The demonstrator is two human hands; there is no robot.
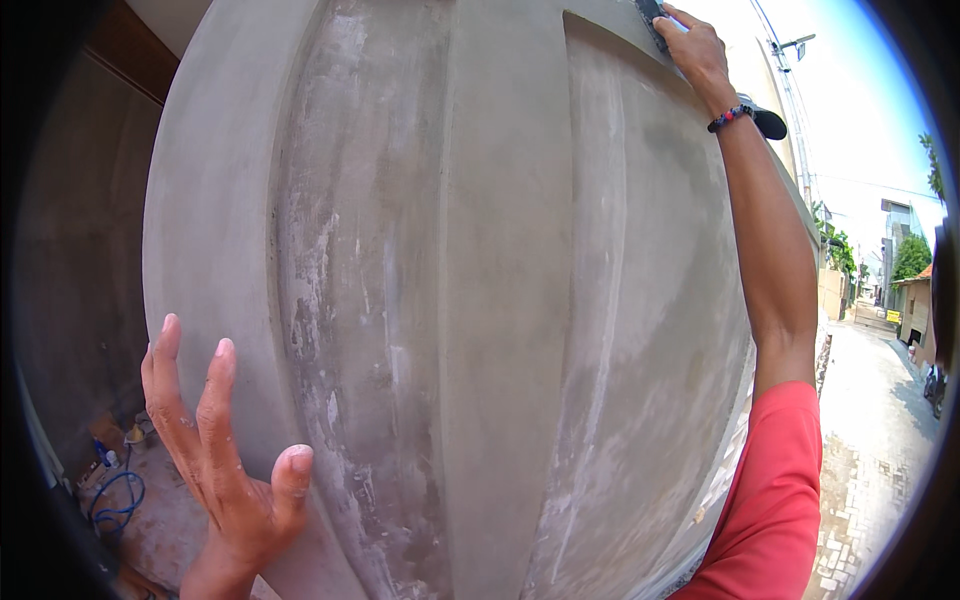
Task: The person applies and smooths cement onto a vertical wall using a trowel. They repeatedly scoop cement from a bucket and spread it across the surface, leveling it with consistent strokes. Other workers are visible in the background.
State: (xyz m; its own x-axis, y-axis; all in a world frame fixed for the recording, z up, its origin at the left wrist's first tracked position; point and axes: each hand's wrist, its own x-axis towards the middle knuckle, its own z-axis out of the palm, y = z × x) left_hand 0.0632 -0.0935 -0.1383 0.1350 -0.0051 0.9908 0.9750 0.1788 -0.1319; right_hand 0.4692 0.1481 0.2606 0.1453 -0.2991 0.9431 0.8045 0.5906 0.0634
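Note:
My right hand point(697, 52) is raised high at the top of a grey plastered wall point(505, 260). Its fingers are closed around a dark, flat plastering trowel point(652, 16), partly cut off by the upper edge of the view, which lies against the wall above a recessed panel point(650, 220). A beaded bracelet point(731, 117) circles that wrist, and a red sleeve covers the upper arm. Lower down on the left, my left hand point(230, 460) holds nothing. Its dusty fingers are spread in front of the wall's left strip.
A second recess point(365, 300) with whitish patches runs down the wall. Behind my right wrist shows a dark, rounded, cap-like thing point(768, 122). At lower left a blue hose point(118, 500) lies on a dusty floor. A paved lane point(865, 400) stretches away at right.

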